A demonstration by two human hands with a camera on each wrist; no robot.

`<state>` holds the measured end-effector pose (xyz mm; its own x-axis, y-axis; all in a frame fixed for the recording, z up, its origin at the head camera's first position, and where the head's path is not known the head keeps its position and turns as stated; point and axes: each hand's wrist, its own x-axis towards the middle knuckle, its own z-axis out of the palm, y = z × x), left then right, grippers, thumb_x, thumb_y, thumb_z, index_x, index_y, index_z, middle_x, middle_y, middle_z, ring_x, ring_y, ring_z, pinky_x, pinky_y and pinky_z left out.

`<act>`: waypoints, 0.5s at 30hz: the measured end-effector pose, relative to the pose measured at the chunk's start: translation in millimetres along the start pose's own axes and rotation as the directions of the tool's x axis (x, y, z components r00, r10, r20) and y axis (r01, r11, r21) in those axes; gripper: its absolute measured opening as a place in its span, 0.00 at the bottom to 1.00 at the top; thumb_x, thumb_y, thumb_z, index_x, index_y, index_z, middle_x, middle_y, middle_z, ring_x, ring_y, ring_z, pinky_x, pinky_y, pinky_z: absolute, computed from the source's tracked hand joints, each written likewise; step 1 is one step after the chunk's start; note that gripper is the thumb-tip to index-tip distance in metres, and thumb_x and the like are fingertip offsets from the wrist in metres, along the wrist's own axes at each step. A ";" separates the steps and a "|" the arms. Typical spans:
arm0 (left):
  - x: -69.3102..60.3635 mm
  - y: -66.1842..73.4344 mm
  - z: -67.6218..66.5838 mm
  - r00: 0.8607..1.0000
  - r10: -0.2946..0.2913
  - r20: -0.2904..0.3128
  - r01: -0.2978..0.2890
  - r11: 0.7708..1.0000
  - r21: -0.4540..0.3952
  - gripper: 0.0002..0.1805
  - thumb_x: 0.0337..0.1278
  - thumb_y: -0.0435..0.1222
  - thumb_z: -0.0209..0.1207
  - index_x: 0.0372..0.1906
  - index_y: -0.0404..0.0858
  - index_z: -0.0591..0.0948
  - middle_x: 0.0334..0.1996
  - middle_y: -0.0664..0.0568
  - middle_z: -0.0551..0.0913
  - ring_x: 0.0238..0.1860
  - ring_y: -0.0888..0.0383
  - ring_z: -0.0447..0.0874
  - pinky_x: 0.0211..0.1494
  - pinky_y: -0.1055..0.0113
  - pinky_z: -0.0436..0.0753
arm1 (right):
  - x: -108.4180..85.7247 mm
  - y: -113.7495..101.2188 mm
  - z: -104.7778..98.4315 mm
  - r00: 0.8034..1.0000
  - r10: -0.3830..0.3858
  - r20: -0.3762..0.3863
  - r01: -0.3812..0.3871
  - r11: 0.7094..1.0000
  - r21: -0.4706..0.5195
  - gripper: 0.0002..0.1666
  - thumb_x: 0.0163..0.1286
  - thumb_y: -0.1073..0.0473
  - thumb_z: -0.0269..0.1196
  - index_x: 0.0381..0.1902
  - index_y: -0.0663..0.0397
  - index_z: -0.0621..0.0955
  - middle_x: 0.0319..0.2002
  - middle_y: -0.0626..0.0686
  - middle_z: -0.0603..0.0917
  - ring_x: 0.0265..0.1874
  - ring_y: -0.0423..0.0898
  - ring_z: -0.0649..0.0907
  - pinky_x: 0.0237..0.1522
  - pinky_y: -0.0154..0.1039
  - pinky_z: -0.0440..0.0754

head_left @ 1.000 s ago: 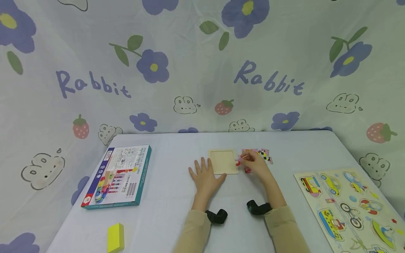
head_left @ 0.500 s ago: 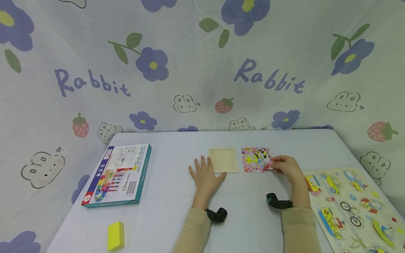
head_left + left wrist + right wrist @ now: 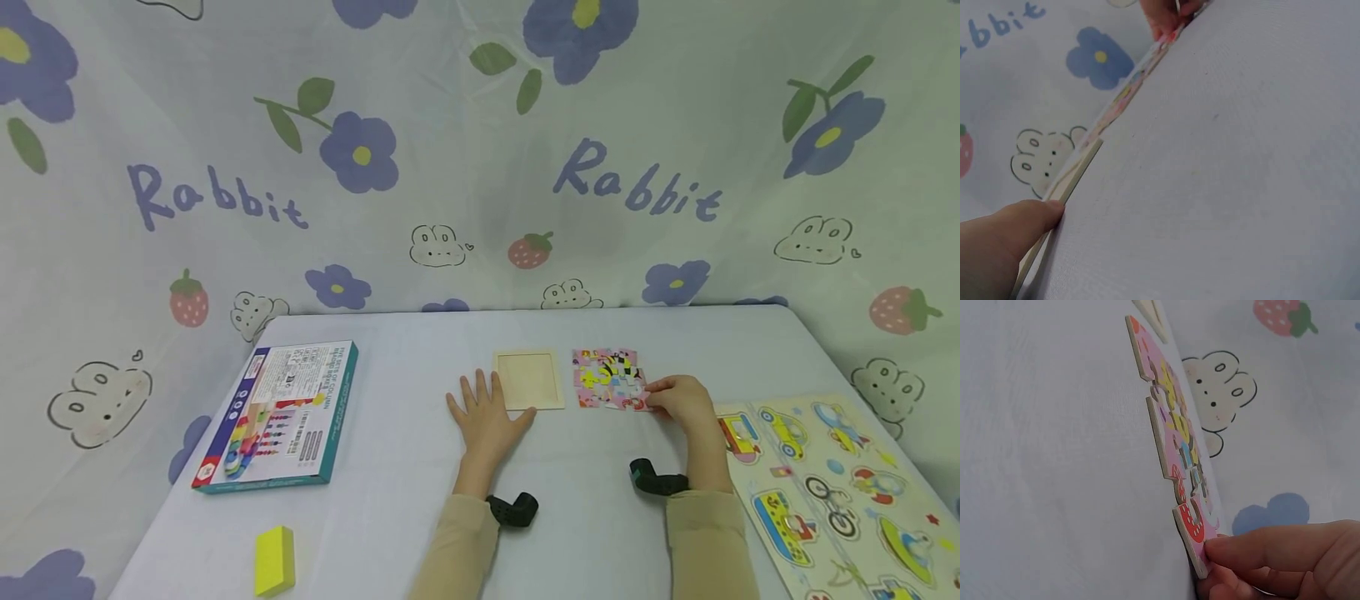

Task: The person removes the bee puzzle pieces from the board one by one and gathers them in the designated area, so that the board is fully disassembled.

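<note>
My right hand [image 3: 684, 402] pinches a pink puzzle piece [image 3: 1192, 540] with a red strawberry print, at the near right corner of a jigsaw puzzle [image 3: 606, 377]. The other pieces of that puzzle lie joined, flat on the table, in pink, yellow and black. Just left of it lies a square wooden puzzle frame [image 3: 529, 381] with nothing in its recess. With fingers spread, my left hand [image 3: 483, 421] rests at the frame's left side, its thumb touching the near edge. The left wrist view shows that thumb on the frame's edge [image 3: 1082, 172].
A boxed toy set [image 3: 281, 417] lies at the left, with a yellow block [image 3: 274, 560] nearer me. At the right is a large wooden board [image 3: 832, 492] with vehicle pictures. A printed curtain [image 3: 480, 150] hangs behind the white table [image 3: 405, 467].
My right hand has carried the strawberry piece from beside the frame rightward to the puzzle's near right corner, where it now sits against the other pieces. The left hand has stayed in place.
</note>
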<state>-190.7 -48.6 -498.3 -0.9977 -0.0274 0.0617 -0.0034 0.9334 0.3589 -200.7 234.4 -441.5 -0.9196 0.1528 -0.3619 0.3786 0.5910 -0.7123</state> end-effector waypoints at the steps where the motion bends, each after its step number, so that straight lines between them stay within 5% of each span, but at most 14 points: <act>1: 0.0 0.0 0.2 1.000 0.000 0.001 0.000 1.000 0.000 0.51 0.47 0.64 0.54 0.70 0.35 0.58 0.70 0.38 0.52 0.71 0.36 0.39 0.64 0.36 0.35 | -0.5 -0.1 -0.1 1.000 0.011 -0.003 -0.011 1.000 0.000 0.19 0.60 0.61 0.60 0.46 0.69 0.78 0.31 0.55 0.79 0.25 0.44 0.74 0.27 0.33 0.73; 15: -0.5 -0.6 0.1 1.000 -0.001 0.002 0.000 1.000 0.007 0.51 0.47 0.64 0.54 0.70 0.36 0.58 0.70 0.38 0.52 0.71 0.36 0.39 0.64 0.35 0.36 | -2.3 2.1 0.6 1.000 0.028 -0.011 -0.027 1.000 0.004 0.18 0.60 0.61 0.60 0.45 0.68 0.79 0.31 0.55 0.79 0.26 0.44 0.75 0.27 0.34 0.73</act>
